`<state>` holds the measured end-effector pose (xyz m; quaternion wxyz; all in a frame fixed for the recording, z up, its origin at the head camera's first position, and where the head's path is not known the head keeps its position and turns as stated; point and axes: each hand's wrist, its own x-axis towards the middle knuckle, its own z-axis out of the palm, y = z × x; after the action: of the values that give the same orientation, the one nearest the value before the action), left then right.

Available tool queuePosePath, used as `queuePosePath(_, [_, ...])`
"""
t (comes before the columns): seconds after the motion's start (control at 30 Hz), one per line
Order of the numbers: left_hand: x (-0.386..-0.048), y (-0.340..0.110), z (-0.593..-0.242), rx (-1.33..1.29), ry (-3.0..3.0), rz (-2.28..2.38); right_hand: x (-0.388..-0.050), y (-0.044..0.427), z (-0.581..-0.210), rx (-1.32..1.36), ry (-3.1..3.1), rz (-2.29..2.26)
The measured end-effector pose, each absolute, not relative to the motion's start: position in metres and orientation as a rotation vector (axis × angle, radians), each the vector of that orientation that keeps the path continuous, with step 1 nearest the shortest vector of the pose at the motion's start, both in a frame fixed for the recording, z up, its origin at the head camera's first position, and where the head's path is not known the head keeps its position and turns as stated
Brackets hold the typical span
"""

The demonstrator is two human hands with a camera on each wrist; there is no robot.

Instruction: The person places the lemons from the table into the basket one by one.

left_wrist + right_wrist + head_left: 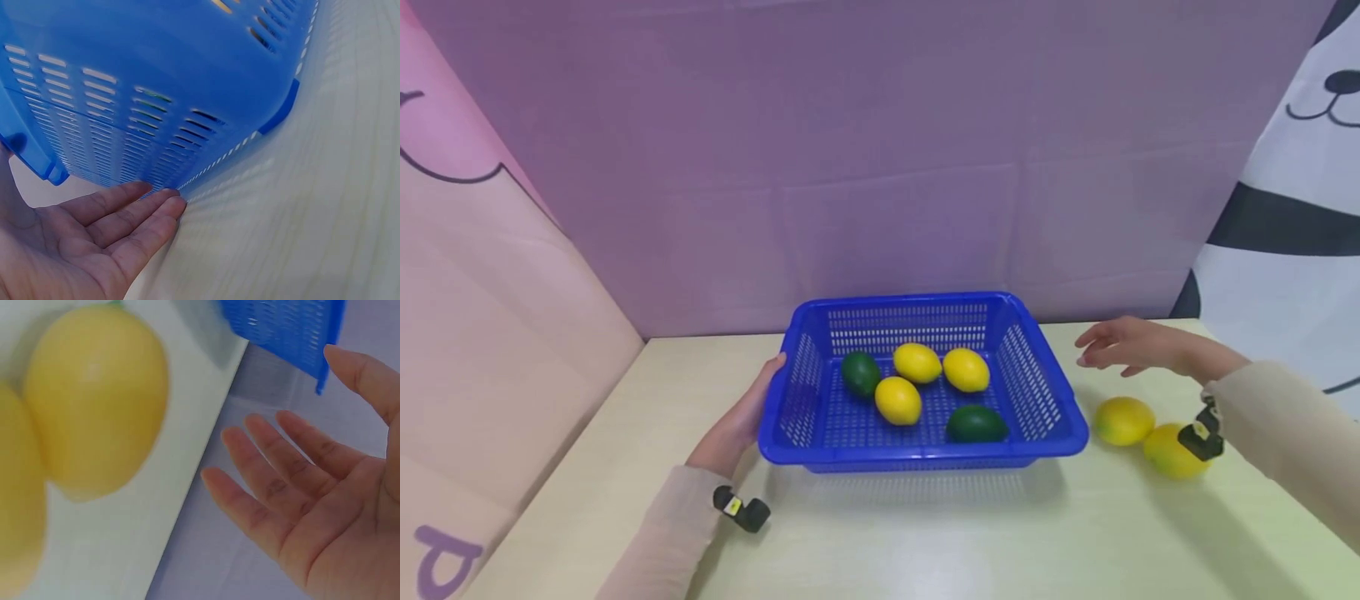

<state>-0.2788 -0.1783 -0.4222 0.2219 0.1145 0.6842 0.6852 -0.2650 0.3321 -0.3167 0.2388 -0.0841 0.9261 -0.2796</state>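
Note:
A blue slotted plastic basket [917,454] stands on the table, holding three yellow lemons [898,401] and two dark green avocado-like fruits [977,424]. My left hand [747,417] holds the basket's left side, its thumb at the rim. In the left wrist view, that hand's fingers [134,228] reach along the outside of the slotted wall. To the right of the basket, my right hand [1138,346] hovers with loosely bent fingers and nothing in them. Nearest to it are two larger yellow fruits with a green tinge, one [1124,421] touching the other [1172,452].
The pale wooden table [880,542] reaches back to a purple cloth wall [887,167]. Printed cloths hang at the left [497,333] and right [1292,275] sides. My right sleeve and wrist camera [1202,432] partly cover the right-hand yellow fruit.

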Motion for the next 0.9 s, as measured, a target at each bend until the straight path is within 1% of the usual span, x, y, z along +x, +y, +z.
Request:
queuePosePath(0.47, [-0.279, -0.179, -0.423, 0.334, 1.893, 1.891, -0.254, 0.342, -0.340, -0.230, 2.517, -0.659])
queuePosePath(0.9, [-0.278, -0.178, -0.424, 0.370, 1.859, 1.918, -0.246, 0.341, -0.344, -0.278, 2.427, -0.595])
